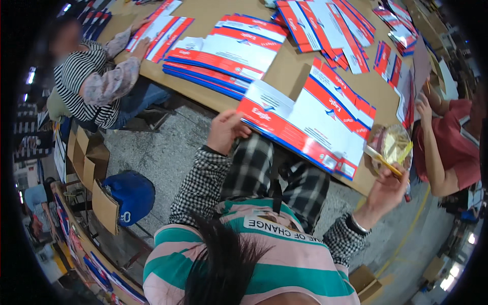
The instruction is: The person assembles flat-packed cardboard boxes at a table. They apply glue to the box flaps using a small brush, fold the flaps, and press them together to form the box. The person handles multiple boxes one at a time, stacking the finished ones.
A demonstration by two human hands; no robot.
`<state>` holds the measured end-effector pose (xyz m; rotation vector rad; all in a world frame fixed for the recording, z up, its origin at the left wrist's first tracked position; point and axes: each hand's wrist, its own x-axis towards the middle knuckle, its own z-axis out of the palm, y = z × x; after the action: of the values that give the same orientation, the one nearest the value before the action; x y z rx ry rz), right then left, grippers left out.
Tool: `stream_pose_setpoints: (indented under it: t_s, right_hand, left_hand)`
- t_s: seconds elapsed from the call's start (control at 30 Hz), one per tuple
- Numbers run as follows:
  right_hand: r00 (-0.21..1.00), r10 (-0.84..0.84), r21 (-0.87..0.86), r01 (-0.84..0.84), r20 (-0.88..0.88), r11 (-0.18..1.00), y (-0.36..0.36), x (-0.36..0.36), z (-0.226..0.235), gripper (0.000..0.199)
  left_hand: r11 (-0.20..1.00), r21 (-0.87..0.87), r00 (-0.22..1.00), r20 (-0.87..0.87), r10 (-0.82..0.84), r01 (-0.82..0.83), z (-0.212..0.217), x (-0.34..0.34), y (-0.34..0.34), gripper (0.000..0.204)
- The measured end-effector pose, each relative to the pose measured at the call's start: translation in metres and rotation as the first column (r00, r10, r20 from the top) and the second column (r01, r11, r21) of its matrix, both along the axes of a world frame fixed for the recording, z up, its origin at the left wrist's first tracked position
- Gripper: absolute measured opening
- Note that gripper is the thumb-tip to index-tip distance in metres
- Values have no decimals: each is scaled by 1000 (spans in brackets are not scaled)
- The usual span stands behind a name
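Dark hair (218,249) hangs nearest, over a pink and green striped shirt (295,272), with checked sleeves (195,190) reaching out on either side. The left hand (226,131) is partly curled at the near left corner of a flat cardboard sheet (330,119) printed red, white and blue; whether the fingers pinch that corner or only rest against it, I cannot tell. The right hand (389,190), just off the sheet's near right corner, is closed around a yellow-handled tool (395,170), its pale end pointing toward the sheet. Right of the sheet, just beside it, sits a bowl (377,136) with yellowish contents. The sheet itself lies along the near edge of a brown table (203,11), above plaid trousers (249,165). Left of the sheet and a little beyond it is a thick stack of similar sheets (229,51); straight beyond it, more lie in a loose heap (325,28). Well to its left, a person in a striped top (86,76) has both hands at other sheets (162,35); to its right is a person in a red shirt (455,132). A blue chair (131,195) stands on the floor, nearer and left of the sheet.
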<state>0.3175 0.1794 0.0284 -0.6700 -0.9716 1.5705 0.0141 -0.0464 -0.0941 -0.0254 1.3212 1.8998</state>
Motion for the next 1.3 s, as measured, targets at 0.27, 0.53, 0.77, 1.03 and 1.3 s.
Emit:
stream_pose_setpoints:
  t_s: [0.27,0.53,0.77,1.03,1.3]
  right_hand:
    - [964,162,151,-132,-211,980,12,9,32,25]
    - [990,69,101,-56,-121,993,6,-24,21,27]
    - [997,69,105,-66,-28,992,9,-36,22,29]
    - [989,130,93,-123,-72,988,14,-31,13,31]
    - [992,123,42,-121,-40,992,9,-25,-1,32]
  left_hand:
    - [833,58,791,-284,542,-551,-16,-202,-89,13]
    - [822,-320,870,-322,373,-471,-55,-348,-70,21]
    - [703,-570,899,-358,254,-426,-36,-340,-23,25]
    - [734,-291,227,-955,-189,-614,-2,-201,33,40]
    - [609,-745,-141,-657,-740,272,-2,22,96,80]
